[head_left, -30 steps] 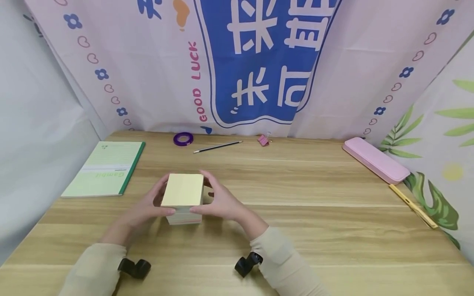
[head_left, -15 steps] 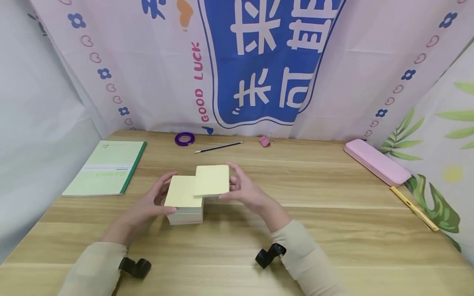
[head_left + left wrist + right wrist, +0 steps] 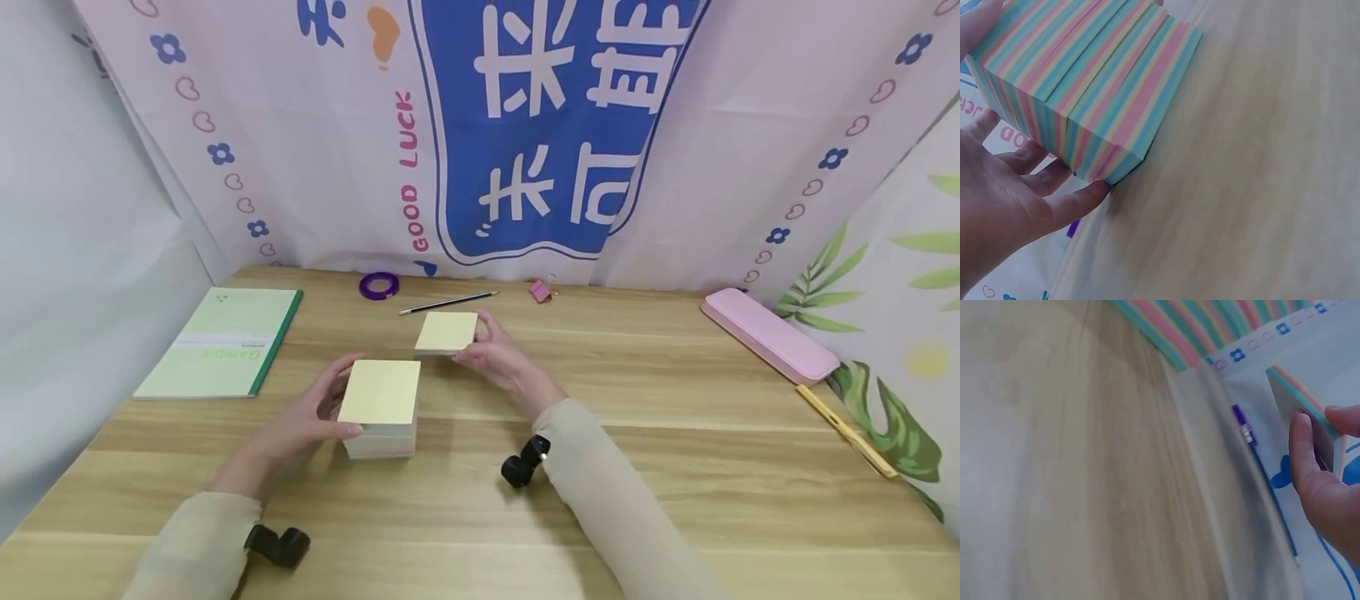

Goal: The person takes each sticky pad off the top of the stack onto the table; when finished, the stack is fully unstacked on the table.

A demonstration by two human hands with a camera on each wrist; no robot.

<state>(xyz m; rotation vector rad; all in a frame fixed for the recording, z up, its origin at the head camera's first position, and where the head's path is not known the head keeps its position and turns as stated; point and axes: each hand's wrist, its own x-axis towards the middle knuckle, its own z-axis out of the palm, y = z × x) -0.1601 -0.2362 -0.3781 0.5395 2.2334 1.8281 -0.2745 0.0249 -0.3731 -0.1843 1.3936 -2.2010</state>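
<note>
A tall stack of square sticky note pads (image 3: 380,393) stands on the table, pale yellow on top. Its sides show pink, blue, green and yellow stripes in the left wrist view. My left hand (image 3: 300,425) holds it from the left, thumb on the near face and fingers round the far side. Beyond the stack and to its right, my right hand (image 3: 507,363) pinches one thin sticky note pad (image 3: 447,332) by its right edge. That pad is up off the table, and the right wrist view shows its grey underside (image 3: 1282,400), with thumb and fingers on opposite faces.
A green notebook (image 3: 221,346) lies at the left. Along the back are a purple tape roll (image 3: 378,286), a pencil (image 3: 448,302) and a pink binder clip (image 3: 540,290). A pink pencil case (image 3: 771,335) and a yellow utility knife (image 3: 846,431) lie at the right.
My right hand has slid the top pad off the stack to the right, then carried it away toward the back. The left hand has stayed on the stack.
</note>
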